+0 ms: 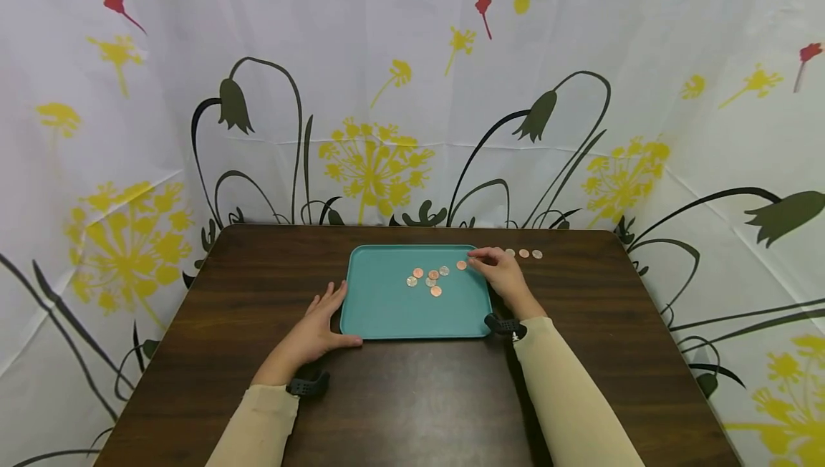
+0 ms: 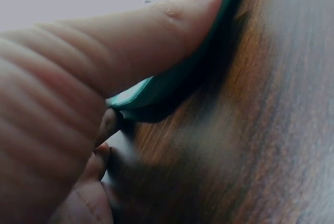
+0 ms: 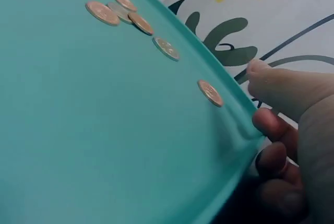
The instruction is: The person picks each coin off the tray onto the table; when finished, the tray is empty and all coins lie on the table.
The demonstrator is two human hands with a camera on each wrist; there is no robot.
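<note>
My left hand (image 1: 316, 331) is at the near left corner of a teal tray (image 1: 387, 316). Its thumb (image 2: 156, 36) lies along the near rim, and the fingers are spread against the left side. Over the tray's far right corner is my right hand (image 1: 499, 277). In the right wrist view its thumb and forefinger stand apart, with nothing visible between them. Close to those fingertips, a copper coin (image 3: 210, 93) lies on the tray. Farther left, a silver coin (image 3: 166, 48) and several other copper and silver coins (image 1: 436, 291) lie loosely grouped, some overlapping.
Beyond the right hand, a row of coins (image 1: 524, 253) lies on the dark wooden table (image 1: 412, 402) near its far edge, one partly hidden by the hand. A white flowered curtain (image 1: 399, 37) hangs behind and at both sides of the table. Each wrist wears a black band.
</note>
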